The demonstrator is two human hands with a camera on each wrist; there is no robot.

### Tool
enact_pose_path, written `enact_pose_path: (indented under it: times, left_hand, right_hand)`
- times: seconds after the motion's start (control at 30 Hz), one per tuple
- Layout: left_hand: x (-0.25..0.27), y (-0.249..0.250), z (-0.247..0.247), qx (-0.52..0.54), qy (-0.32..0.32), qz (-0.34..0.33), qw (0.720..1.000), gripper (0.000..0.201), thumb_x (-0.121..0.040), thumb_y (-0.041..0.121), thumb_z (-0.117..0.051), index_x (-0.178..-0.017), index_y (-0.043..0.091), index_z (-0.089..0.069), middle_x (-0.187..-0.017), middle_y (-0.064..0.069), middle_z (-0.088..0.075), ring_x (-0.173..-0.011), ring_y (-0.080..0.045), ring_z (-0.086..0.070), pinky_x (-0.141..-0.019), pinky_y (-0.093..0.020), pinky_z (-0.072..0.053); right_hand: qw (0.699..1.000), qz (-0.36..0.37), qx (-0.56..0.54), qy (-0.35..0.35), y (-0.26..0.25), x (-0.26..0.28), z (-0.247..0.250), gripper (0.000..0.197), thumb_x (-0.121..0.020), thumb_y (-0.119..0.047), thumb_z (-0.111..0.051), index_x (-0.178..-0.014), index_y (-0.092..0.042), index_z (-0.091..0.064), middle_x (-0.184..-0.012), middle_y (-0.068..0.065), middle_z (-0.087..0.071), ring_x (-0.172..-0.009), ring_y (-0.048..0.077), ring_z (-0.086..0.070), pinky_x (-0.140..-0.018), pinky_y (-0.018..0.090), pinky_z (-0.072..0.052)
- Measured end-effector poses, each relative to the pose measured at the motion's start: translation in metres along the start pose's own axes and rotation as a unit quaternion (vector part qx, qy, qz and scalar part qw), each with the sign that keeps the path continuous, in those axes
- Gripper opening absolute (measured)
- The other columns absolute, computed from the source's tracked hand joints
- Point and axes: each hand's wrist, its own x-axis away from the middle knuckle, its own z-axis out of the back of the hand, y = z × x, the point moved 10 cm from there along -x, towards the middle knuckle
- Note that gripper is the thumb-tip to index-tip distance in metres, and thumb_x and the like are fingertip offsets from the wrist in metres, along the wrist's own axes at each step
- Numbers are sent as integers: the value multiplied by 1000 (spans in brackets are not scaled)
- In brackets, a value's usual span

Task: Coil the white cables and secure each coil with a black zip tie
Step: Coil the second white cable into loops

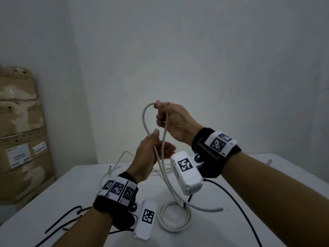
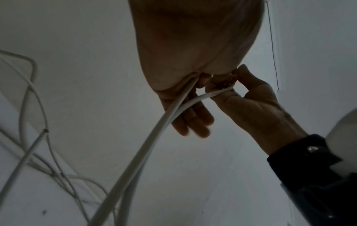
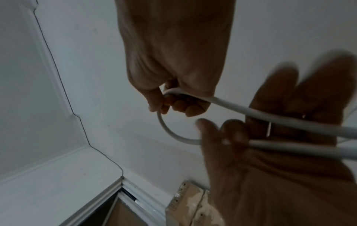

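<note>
Box labels [image 1: 19, 155] blurred — no text readable anywhere.

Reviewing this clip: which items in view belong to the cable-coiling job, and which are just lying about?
Part of the job:
- thick white cable looped between left hand and right hand
- finished white coil on the white table
- loose thin white cables
- black zip ties

Lying about:
- stacked brown cardboard boxes

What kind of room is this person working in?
Probably a storeroom or back-room workspace: bare white walls, a stack of taped cardboard boxes in the corner, and a plain white table strewn with white cables and black zip ties.
</note>
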Motion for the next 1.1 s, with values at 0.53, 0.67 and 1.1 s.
enact_pose_path:
  times: [0.53,0.67,1.1]
  left_hand:
    - [19,-36,79,23,137,130,982,23,-100,30,-46,-91,10,-44,-95,-25,-69,-84,-35,-68,-74,-48,-58]
    - [34,-38,93,-75,136,142,978,44,-100,43,-40,-66,16,-39,-60,-7,-51,-50,-20,-47,-48,-34,-49]
    - [76,-90,170,-114,197,284,931,41,-97,45,-43,-68,16,-42,-50,2,-31,-41,-14,-25,-42,-18,-22]
  right_hand:
    - [812,-219,493,-221,164,100,24,37,-88,-48,-60,-106,-15,-59,-97,7,-68,-78,14,-62,-69,22,-46]
    - [851,-153,486,-126,160,86,20,33,-91,-44,-58,-98,-13,-61,-80,-3,-55,-62,7,-48,-54,20,-37]
    - [941,-156,247,169,136,64,100,43,-90,-41,-60,-88,1,-64,-77,16,-64,-63,28,-64,-47,30,-52]
